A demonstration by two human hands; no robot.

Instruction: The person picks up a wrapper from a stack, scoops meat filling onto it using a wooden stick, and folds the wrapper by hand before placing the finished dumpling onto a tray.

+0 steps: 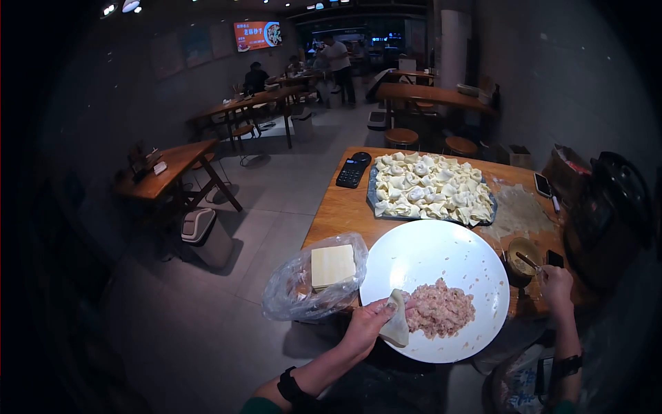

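My left hand [364, 330] pinches a pale wonton wrapper [396, 323], which hangs partly folded over the near left rim of a large white dish [414, 252]. A mound of minced meat [443, 310] lies in that dish, beside the wrapper. My right hand [557, 286] is closed around a thin brown stick [527, 260], whose far end reaches into a small bowl [518, 247] right of the dish. What the bowl holds is hard to make out. A square stack of wrappers [332, 267] sits in a clear plastic bag [281, 286] left of the dish.
Behind the dish, a dark tray [372, 200] is heaped with folded wontons [431, 183]. A black keypad device [354, 170] and a phone [543, 184] lie on the wooden table [331, 210]. A dark appliance [610, 207] stands right; a bin [207, 238] stands left. People [338, 58] are farther back.
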